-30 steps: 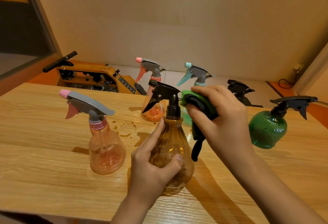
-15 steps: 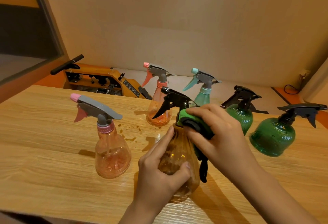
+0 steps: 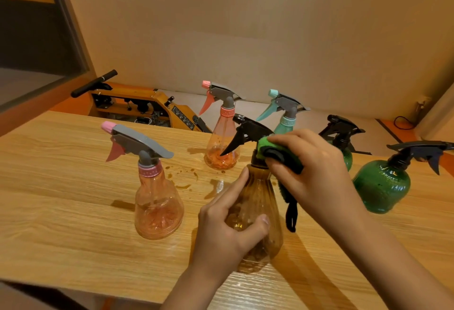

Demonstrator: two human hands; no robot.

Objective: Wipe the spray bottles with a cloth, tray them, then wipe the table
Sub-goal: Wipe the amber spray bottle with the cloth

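Note:
An amber spray bottle [image 3: 258,201] with a black trigger head stands near the table's front edge. My left hand [image 3: 226,231] grips its body. My right hand [image 3: 314,169] holds a green cloth [image 3: 264,143] with a black strap and presses it against the bottle's neck, just behind the trigger head. A pink bottle [image 3: 157,201] with a grey head stands to the left. Another pink bottle [image 3: 221,142] and a teal-headed bottle [image 3: 286,118] stand behind. Two green bottles, one [image 3: 383,186] at the right and one [image 3: 344,142] partly behind my right hand, complete the group. No tray is in view.
Brown liquid spots [image 3: 184,177] lie on the wooden table [image 3: 61,186] between the pink bottles. Beyond the far edge an orange machine [image 3: 137,108] with a black handle sits on the floor. A wall stands behind.
My right hand with the cloth has slid down from the trigger head to the bottle's neck. The view has shifted, and the left hand keeps its grip on the amber bottle.

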